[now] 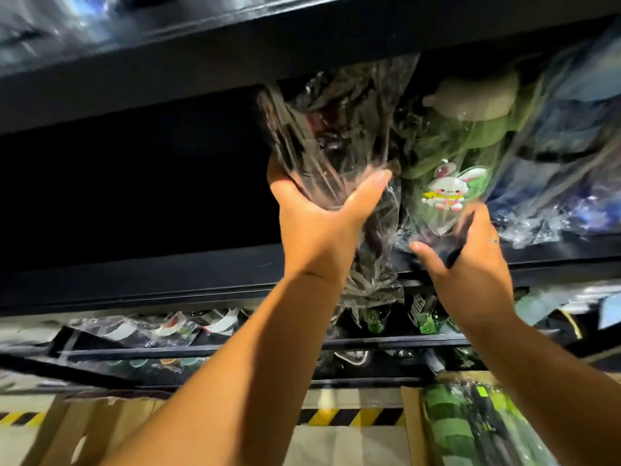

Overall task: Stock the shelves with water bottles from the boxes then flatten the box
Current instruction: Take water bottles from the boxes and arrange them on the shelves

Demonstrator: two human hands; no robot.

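My left hand [319,220] grips the base of a dark water bottle [336,129] wrapped in clear plastic, tilted up into the black shelf [168,280] opening. Beside it on the right, my right hand [470,264] holds the bottom of a green bottle [463,169] with a rabbit sticker and a pale lid, also in clear wrap. A blue wrapped bottle [564,156] stands further right on the same shelf. Down at the lower right, an open cardboard box [411,432] holds several green wrapped bottles [470,425].
The shelf's left part is a dark hollow. An upper shelf board [235,38] runs overhead. The lower shelf [369,341] carries more wrapped bottles. Another cardboard box [84,428] sits at the lower left, by a yellow-black striped floor strip [349,417].
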